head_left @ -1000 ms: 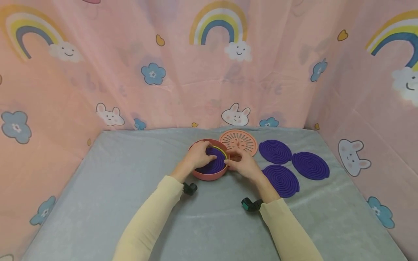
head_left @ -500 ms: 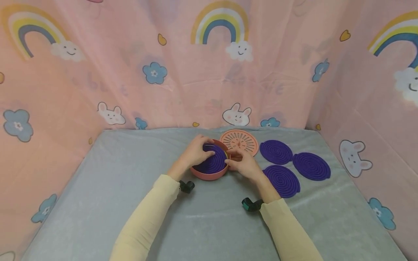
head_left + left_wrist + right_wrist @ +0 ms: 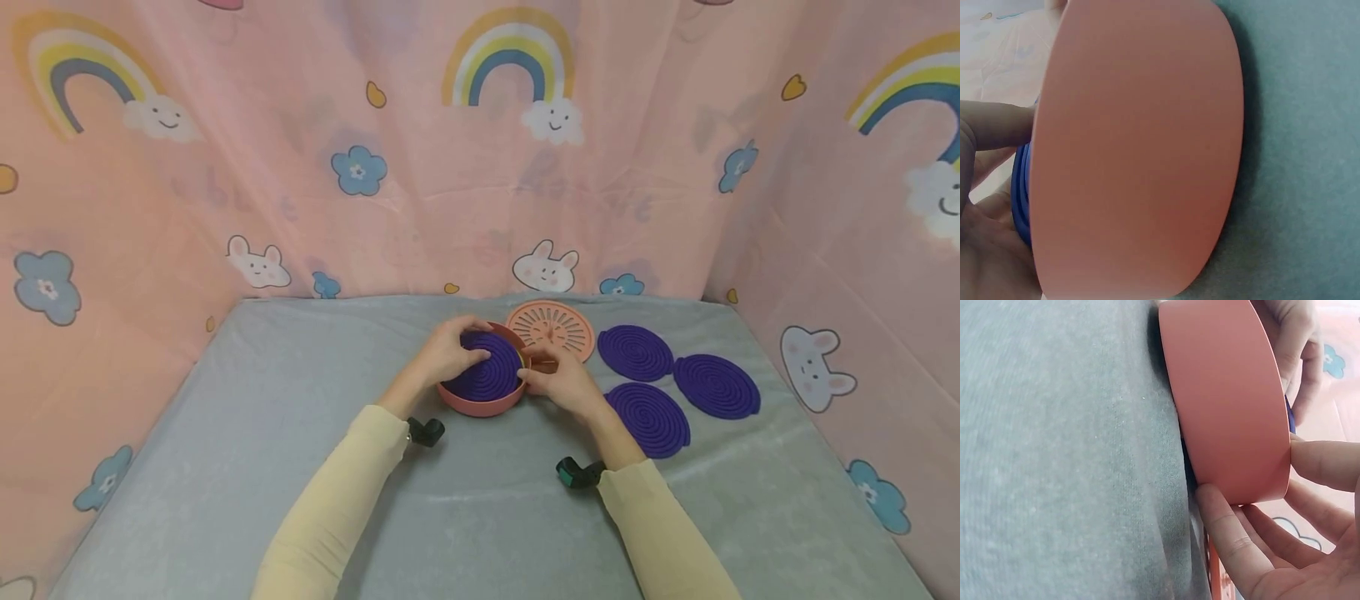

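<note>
head view: pinching purple coil (image 3: 487, 373) in left hand (image 3: 450, 352), inside coral dish (image 3: 483, 408); steadying dish on counter (image 3: 300, 375) with right hand (image 3: 562, 379); facing slotted disc (image 3: 555, 330) behind, three more coils (image 3: 647, 419) to right, likely spread for reach. left wrist view: reaching over dish wall to coil, raised beyond rim, perhaps for finger room. right wrist view: gripping wall between thumb at rim and fingers below, probably against sliding.
</note>
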The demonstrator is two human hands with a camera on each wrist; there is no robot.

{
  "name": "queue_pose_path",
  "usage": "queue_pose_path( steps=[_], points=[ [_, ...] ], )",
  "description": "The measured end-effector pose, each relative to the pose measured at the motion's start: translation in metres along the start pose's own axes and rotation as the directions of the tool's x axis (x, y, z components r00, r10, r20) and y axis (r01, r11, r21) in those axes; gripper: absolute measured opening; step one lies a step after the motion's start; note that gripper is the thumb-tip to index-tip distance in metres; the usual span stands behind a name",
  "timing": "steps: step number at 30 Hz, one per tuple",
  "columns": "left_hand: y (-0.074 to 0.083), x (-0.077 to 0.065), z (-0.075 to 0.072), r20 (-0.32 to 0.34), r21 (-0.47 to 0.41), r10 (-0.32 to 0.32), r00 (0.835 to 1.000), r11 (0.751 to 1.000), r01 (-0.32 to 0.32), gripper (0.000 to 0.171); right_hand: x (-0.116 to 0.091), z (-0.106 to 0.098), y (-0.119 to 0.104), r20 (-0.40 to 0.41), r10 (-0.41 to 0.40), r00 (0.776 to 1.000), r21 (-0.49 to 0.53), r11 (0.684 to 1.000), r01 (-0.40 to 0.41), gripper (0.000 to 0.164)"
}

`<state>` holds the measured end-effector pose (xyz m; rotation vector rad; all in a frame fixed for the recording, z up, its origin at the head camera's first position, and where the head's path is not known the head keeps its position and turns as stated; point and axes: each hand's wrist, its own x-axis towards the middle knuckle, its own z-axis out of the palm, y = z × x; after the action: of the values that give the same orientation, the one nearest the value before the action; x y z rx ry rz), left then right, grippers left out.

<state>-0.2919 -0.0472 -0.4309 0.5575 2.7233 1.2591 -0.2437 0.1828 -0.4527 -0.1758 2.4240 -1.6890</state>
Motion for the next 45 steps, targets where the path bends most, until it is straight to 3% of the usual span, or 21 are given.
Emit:
queue_pose_path(
  steps=[5,10,14,19,24,31,45],
  points=[
    [-0.002,-0.001,-0.001,-0.009,-0.042,0.003,1.0,0.999,-0.003,0.034,0.0,0.001,-0.001,0.002,0.002,1.0,-0.005,1.0,-0.002,0.046],
    [0.0,-0.001,-0.009,-0.062,-0.086,-0.01,0.998,0.996,0.005,0.034,0.001,0.003,-0.002,0.008,0.002,1.0,0.009,1.0,-0.002,0.046],
    [0.006,-0.003,-0.019,-0.109,-0.089,-0.022,0.994,0.996,0.012,0.034,0.002,0.003,-0.003,0.003,0.007,1.0,0.012,1.0,-0.007,0.046],
    [0.013,-0.007,-0.034,-0.144,-0.087,0.01,0.99,0.996,-0.023,0.036,0.002,0.002,-0.002,-0.001,0.015,1.0,0.002,1.0,-0.015,0.047],
    [0.011,-0.012,-0.049,-0.163,-0.108,0.032,0.986,0.993,-0.05,0.036,0.001,0.001,-0.001,0.0,0.005,1.0,-0.005,1.0,-0.005,0.047],
    [0.0,-0.026,-0.075,-0.194,-0.089,0.032,0.98,0.995,-0.05,0.037,-0.001,0.0,-0.002,-0.013,0.0,1.0,-0.039,0.999,0.0,0.046],
    [-0.045,-0.053,-0.12,-0.248,-0.035,-0.072,0.966,0.997,0.066,0.039,-0.001,0.001,-0.003,0.003,0.009,1.0,-0.002,1.0,-0.008,0.047]
  ],
)
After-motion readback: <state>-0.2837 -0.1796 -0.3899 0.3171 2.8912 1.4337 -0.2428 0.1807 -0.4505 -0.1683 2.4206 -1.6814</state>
